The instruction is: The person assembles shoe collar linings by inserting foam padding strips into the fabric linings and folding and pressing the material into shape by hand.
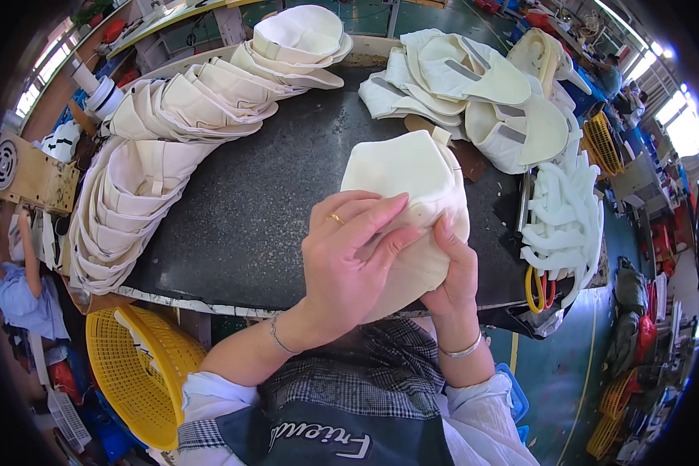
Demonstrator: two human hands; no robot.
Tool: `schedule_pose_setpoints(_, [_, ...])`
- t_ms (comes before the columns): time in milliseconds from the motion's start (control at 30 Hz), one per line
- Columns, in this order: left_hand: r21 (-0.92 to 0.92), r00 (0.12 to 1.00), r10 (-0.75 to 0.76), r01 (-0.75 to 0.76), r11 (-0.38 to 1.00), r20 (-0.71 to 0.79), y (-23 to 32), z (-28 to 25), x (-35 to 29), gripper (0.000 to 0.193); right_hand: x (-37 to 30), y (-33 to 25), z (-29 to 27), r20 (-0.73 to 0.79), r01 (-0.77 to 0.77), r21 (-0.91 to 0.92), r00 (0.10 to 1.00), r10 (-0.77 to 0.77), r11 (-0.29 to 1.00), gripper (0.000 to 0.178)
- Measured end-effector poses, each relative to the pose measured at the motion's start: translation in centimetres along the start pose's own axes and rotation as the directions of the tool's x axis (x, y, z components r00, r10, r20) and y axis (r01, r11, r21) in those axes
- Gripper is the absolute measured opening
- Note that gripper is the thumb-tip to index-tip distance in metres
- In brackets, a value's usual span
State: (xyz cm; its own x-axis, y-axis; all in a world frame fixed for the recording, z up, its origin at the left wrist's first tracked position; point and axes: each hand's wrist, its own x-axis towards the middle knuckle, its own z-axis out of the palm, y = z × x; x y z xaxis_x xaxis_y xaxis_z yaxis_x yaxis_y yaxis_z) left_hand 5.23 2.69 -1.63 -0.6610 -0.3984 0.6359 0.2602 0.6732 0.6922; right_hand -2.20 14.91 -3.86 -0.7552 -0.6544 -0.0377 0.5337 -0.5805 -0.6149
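Over the near part of the dark table I hold a cream cap-shaped fabric piece (400, 163), with a smooth panel facing up and a curved edge below it. My left hand (346, 256) lies across its near left side, fingertips and thumb pressed to the seam in the middle. On the right, my right hand (454, 272) grips the edge, thumb on top and the other fingers mostly hidden underneath. A small tab stands up at the piece's far end. What the fingertips pinch at the seam is too small to make out.
Nested cream cap-shaped pieces (144, 186) curve along the table's (248, 194) left and far side. More pieces with grey strips (481, 78) are heaped at far right, near white padded strips (563, 221). A yellow basket (132, 380) stands below left. Scissors with yellow-and-red handles (534, 289) hang at right.
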Motion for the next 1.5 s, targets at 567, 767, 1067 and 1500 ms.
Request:
schedule_pose_setpoints(567, [0.009,0.999,0.038,-0.038,0.999,-0.029,0.4,0.1,-0.3,0.025,0.5,0.4,-0.9,0.056,-0.139,0.162,0.99,0.132,0.977,0.05])
schedule_pose_setpoints(767, [0.199,0.986,0.145,-0.159,0.967,0.079,0.4,-0.1,-0.2,0.03,0.7,0.7,-0.1,0.038,-0.109,0.125,0.994,0.105,0.986,0.048])
schedule_pose_setpoints(1067, [0.251,0.988,0.146,-0.152,0.956,0.043,-0.4,0.2,0.2,0.024,0.9,0.9,0.1,0.003,-0.048,0.006,0.999,0.048,0.999,0.04])
schedule_pose_setpoints(1500, [0.143,0.755,0.148,-0.305,0.942,0.639,-8.1,-7.4,2.2,0.022,3.0,-3.0,-1.0,0.793,0.771,-0.609,0.594,-0.131,-0.188,0.045])
